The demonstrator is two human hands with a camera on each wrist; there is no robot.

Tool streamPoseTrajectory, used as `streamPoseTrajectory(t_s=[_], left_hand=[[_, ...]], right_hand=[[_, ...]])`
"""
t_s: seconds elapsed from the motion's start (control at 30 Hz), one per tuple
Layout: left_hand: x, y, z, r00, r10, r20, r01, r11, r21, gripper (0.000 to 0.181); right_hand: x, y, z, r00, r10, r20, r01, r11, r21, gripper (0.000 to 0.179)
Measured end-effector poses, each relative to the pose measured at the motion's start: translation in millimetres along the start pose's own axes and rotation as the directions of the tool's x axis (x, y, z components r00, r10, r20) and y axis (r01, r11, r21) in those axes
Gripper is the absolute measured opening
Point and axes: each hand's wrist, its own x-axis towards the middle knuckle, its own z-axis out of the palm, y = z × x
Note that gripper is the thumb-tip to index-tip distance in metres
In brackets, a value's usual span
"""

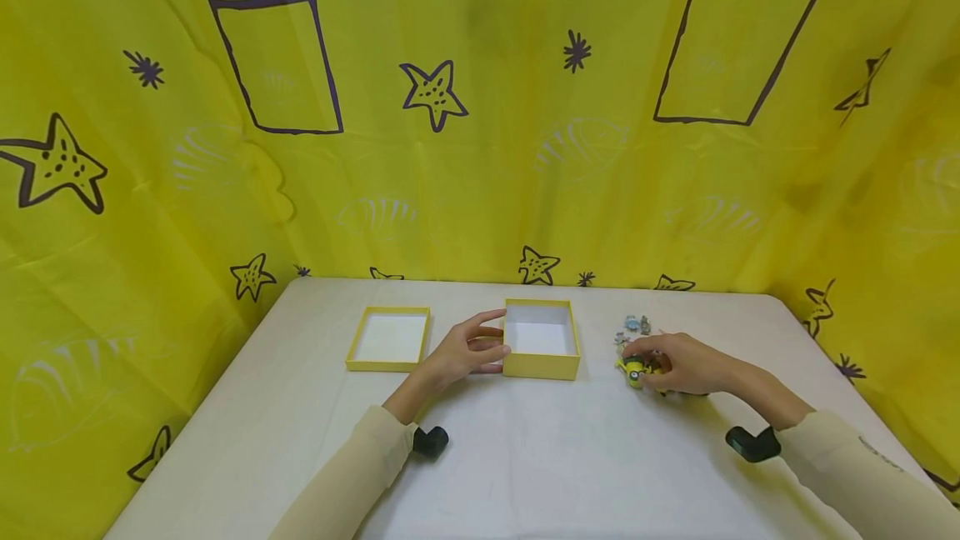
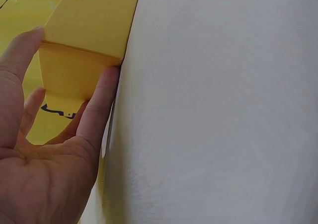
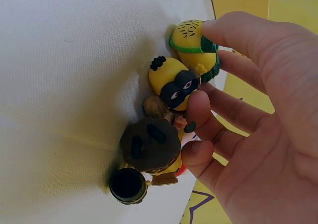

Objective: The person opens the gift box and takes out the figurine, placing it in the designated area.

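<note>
My left hand point(image 1: 459, 355) rests its extended fingertips and thumb against the left side of an open yellow box point(image 1: 542, 367) with a white inside. In the left wrist view, the fingers touch the outer wall of the box point(image 2: 94, 20) without curling round it. My right hand point(image 1: 686, 363) is over a cluster of small toy figurines at the right. Its thumb and fingers pinch a yellow minion figurine with a green band point(image 3: 191, 37). Beside it are a goggled minion figurine point(image 3: 171, 82) and a brown-topped figurine point(image 3: 149, 144), close to the curled fingers.
A shallow yellow-rimmed lid point(image 1: 367, 367) with a white inside lies left of the box. Small bluish figurines point(image 1: 632, 323) stand behind the right hand. A white cloth covers the table point(image 1: 525, 465), and a yellow patterned curtain point(image 1: 480, 173) hangs behind and at both sides.
</note>
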Motion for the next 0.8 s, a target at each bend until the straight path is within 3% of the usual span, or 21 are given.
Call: streamPoseTrajectory(t_s=[0.8], left_hand=[[-1.3, 2.0, 0.2, 1.0, -0.015, 0.013, 0.015, 1.0, -0.023, 0.073]], right_hand=[[-1.7, -4.3, -3.4, 0.999, -0.049, 0.021, 0.049, 0.999, -0.002, 0.039]])
